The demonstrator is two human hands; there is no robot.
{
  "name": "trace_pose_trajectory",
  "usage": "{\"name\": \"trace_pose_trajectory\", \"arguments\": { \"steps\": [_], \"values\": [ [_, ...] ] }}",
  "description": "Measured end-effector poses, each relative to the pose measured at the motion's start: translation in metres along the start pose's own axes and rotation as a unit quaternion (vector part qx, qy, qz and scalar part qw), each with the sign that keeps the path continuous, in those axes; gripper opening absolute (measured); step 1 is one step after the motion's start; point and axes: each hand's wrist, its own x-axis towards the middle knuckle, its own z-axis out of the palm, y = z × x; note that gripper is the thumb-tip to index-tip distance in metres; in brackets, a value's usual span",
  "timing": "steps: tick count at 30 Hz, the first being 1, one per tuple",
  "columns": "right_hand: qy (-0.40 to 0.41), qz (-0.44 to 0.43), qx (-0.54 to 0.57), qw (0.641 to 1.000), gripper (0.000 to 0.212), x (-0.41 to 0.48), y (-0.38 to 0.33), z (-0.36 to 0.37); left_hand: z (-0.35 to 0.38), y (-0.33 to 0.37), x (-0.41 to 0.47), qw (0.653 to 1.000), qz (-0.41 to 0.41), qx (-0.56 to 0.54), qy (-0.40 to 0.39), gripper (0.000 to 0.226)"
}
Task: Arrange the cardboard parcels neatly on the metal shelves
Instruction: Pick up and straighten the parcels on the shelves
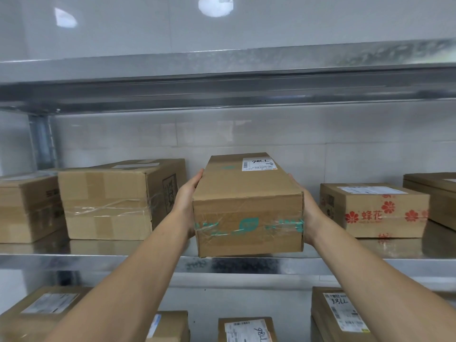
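Observation:
A long cardboard parcel (246, 193) with green-printed tape and a white label sits lengthwise at the front of the middle metal shelf (98, 250). My left hand (188, 196) presses flat against its left side. My right hand (304, 208) presses flat against its right side, its fingers mostly hidden behind the box. The parcel's near end overhangs the shelf's front edge slightly; whether it is lifted or resting I cannot tell.
On the same shelf stand a large taped box (116, 201) and another box (27, 208) at left, and a red-flowered box (375, 208) and a flat box (436, 193) at right. The shelf below holds several labelled parcels (340, 314). An upper shelf (222, 77) hangs overhead.

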Motion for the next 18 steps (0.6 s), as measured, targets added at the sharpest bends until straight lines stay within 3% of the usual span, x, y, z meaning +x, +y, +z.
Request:
{"name": "trace_pose_trajectory", "arguments": {
  "steps": [18],
  "values": [
    [-0.005,0.007,0.003,1.000,0.058,0.0003,-0.0020,-0.0020,0.0038,0.0033,-0.0083,1.000,0.010,0.028,0.008,0.032]
  ]
}}
